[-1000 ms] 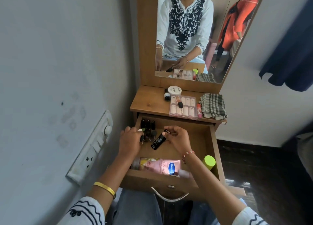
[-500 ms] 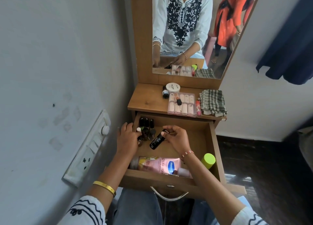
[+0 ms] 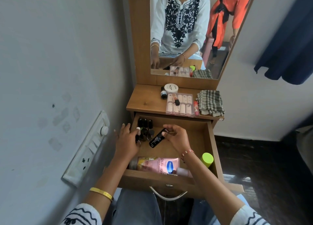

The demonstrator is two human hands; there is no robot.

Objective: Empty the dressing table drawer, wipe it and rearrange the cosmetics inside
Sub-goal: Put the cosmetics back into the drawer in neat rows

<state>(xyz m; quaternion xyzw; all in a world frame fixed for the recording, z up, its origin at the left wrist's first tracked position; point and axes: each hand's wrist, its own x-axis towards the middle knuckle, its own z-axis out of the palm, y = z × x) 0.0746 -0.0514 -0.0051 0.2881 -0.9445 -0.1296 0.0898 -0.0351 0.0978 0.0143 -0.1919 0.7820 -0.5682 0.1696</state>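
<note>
Over the drawer (image 3: 209,140), right hand (image 3: 176,137) pinches black tube (image 3: 158,137); left hand (image 3: 127,142) grips small bottles (image 3: 144,131).

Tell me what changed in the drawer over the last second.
Hardly anything. The right hand keeps pinching the black tube, tilted over the drawer; the left hand stays among the small bottles in the back left corner. The lotion bottle and green cap stayed put.

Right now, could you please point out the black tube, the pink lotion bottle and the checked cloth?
Black tube (image 3: 157,139), head view: middle of its body.
Pink lotion bottle (image 3: 159,165), head view: its label.
Checked cloth (image 3: 210,103), head view: top fold.
</note>
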